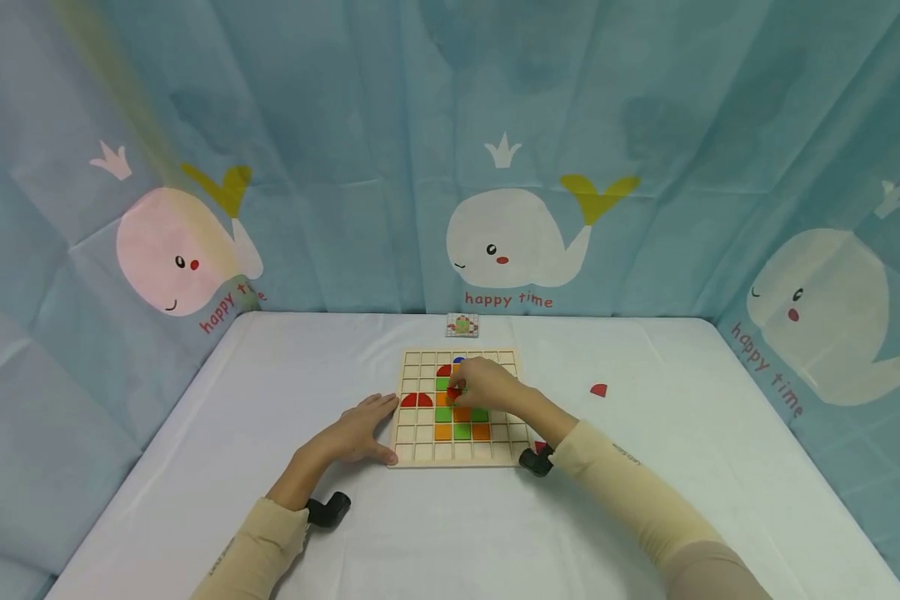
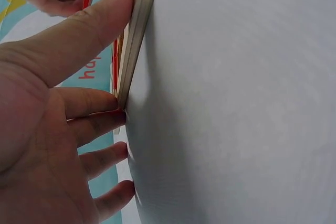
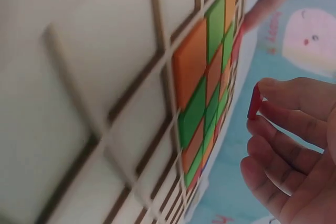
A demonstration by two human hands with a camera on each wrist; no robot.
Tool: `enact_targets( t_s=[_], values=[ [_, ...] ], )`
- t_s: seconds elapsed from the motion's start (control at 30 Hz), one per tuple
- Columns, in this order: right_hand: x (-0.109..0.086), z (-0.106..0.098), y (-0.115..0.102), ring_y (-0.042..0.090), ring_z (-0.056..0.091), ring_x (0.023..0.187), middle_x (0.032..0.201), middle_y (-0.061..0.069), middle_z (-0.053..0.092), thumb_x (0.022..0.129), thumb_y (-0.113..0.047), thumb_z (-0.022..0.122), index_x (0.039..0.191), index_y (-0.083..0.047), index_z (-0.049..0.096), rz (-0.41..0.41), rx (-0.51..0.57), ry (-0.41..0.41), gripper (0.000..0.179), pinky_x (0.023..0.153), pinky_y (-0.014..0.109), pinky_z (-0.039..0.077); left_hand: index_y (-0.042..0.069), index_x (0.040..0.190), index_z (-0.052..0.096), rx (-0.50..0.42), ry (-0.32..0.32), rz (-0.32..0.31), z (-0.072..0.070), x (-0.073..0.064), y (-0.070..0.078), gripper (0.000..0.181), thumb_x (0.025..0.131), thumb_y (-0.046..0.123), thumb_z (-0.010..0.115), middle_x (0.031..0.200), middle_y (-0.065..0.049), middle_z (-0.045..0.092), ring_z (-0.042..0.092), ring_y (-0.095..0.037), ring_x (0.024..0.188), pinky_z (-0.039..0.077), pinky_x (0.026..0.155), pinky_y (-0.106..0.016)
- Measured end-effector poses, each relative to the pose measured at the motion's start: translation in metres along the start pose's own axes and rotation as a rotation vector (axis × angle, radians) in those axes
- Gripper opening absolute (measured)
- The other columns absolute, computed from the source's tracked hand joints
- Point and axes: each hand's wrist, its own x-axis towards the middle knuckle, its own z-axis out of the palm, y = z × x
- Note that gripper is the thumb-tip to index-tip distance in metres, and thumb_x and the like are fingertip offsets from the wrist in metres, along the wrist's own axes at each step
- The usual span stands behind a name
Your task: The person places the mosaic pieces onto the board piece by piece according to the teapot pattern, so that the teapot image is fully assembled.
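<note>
A wooden grid board lies on the white table, with orange tiles and green tiles filling its middle squares. Two red quarter-round tiles sit side by side in the left part of the grid. Over the middle of the board, my right hand pinches a red tile between thumb and fingertips, clear of the grid in the right wrist view. My left hand rests at the board's left edge, fingers spread, with the thumb against the near corner.
One loose red quarter-round tile lies on the table right of the board. Another red piece shows partly behind the right wrist's black camera. A small patterned card lies beyond the board, near the whale-print curtain.
</note>
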Motion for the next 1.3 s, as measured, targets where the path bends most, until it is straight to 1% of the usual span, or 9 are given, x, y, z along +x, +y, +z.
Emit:
enact_targets(
  t_s=[0.13, 0.33, 0.53, 0.63, 0.73, 0.93, 1.1, 1.2, 1.3],
  values=[
    [0.006, 0.006, -0.011, 0.015, 0.064, 0.086, 0.096, 0.003, 0.073, 0.085, -0.016, 0.073, 0.102, -0.008, 0.076, -0.032, -0.015, -0.019, 0.019, 0.081, 0.029, 0.055, 0.001, 0.150, 0.033, 0.005, -0.003, 0.012, 0.000, 0.000, -0.001, 0.099, 0.072, 0.031, 0.086, 0.159, -0.017, 0.031, 0.020, -0.042, 0.148, 0.020, 0.116, -0.064],
    [0.014, 0.014, -0.025, 0.013, 0.063, 0.092, 0.102, 0.001, 0.072, 0.087, -0.019, 0.072, 0.107, -0.010, 0.075, -0.039, -0.039, -0.066, 0.023, 0.085, 0.028, 0.054, 0.000, 0.150, 0.033, 0.013, 0.003, 0.029, -0.001, 0.000, -0.001, 0.100, 0.072, 0.034, 0.085, 0.159, -0.017, 0.030, 0.019, -0.043, 0.148, 0.020, 0.115, -0.065],
    [0.022, 0.019, -0.034, 0.011, 0.059, 0.085, 0.098, -0.001, 0.071, 0.086, -0.021, 0.073, 0.106, -0.011, 0.075, -0.035, -0.073, -0.102, 0.022, 0.082, 0.023, 0.054, -0.001, 0.150, 0.032, 0.005, 0.006, 0.041, -0.003, -0.001, 0.000, 0.100, 0.072, 0.033, 0.085, 0.159, -0.017, 0.030, 0.019, -0.043, 0.148, 0.020, 0.115, -0.066],
    [0.023, 0.021, -0.038, 0.011, 0.058, 0.084, 0.098, -0.001, 0.072, 0.087, -0.020, 0.073, 0.107, -0.012, 0.075, -0.030, -0.091, -0.117, 0.022, 0.083, 0.022, 0.054, 0.000, 0.150, 0.032, 0.005, 0.004, 0.039, -0.003, -0.001, -0.001, 0.100, 0.072, 0.033, 0.085, 0.159, -0.017, 0.030, 0.019, -0.043, 0.148, 0.020, 0.115, -0.066],
    [0.024, 0.021, -0.040, 0.011, 0.058, 0.084, 0.098, -0.001, 0.072, 0.087, -0.020, 0.072, 0.108, -0.012, 0.075, -0.030, -0.095, -0.124, 0.023, 0.084, 0.022, 0.054, 0.000, 0.150, 0.032, 0.000, 0.005, 0.038, -0.002, -0.001, -0.001, 0.100, 0.072, 0.033, 0.085, 0.159, -0.017, 0.031, 0.019, -0.043, 0.148, 0.020, 0.115, -0.066],
    [0.026, 0.022, -0.040, 0.011, 0.057, 0.081, 0.092, -0.002, 0.071, 0.086, -0.020, 0.074, 0.102, -0.011, 0.076, -0.037, -0.076, -0.121, 0.018, 0.079, 0.022, 0.053, -0.001, 0.150, 0.033, 0.000, 0.011, 0.039, -0.002, -0.001, -0.001, 0.100, 0.072, 0.032, 0.085, 0.158, -0.018, 0.032, 0.021, -0.043, 0.148, 0.021, 0.114, -0.066],
    [0.026, 0.026, -0.038, 0.009, 0.056, 0.078, 0.092, -0.004, 0.071, 0.088, -0.017, 0.070, 0.101, -0.014, 0.076, -0.046, -0.110, -0.138, 0.015, 0.074, 0.021, 0.052, -0.001, 0.150, 0.032, -0.010, 0.006, 0.032, -0.002, -0.001, -0.001, 0.100, 0.072, 0.032, 0.085, 0.158, -0.017, 0.031, 0.020, -0.042, 0.148, 0.020, 0.114, -0.067],
    [0.026, 0.027, -0.038, 0.009, 0.056, 0.075, 0.090, -0.004, 0.071, 0.087, -0.015, 0.070, 0.098, -0.014, 0.076, -0.049, -0.128, -0.137, 0.013, 0.070, 0.020, 0.051, 0.000, 0.150, 0.032, -0.012, 0.005, 0.027, -0.002, -0.001, -0.001, 0.100, 0.072, 0.031, 0.085, 0.158, -0.017, 0.031, 0.020, -0.042, 0.148, 0.020, 0.114, -0.067],
    [0.026, 0.027, -0.039, 0.009, 0.055, 0.073, 0.087, -0.004, 0.071, 0.087, -0.013, 0.070, 0.094, -0.013, 0.076, -0.048, -0.135, -0.131, 0.010, 0.069, 0.020, 0.051, 0.000, 0.151, 0.032, -0.013, 0.004, 0.027, -0.003, -0.001, 0.000, 0.100, 0.072, 0.031, 0.085, 0.158, -0.018, 0.031, 0.020, -0.042, 0.148, 0.019, 0.114, -0.067]
  ],
)
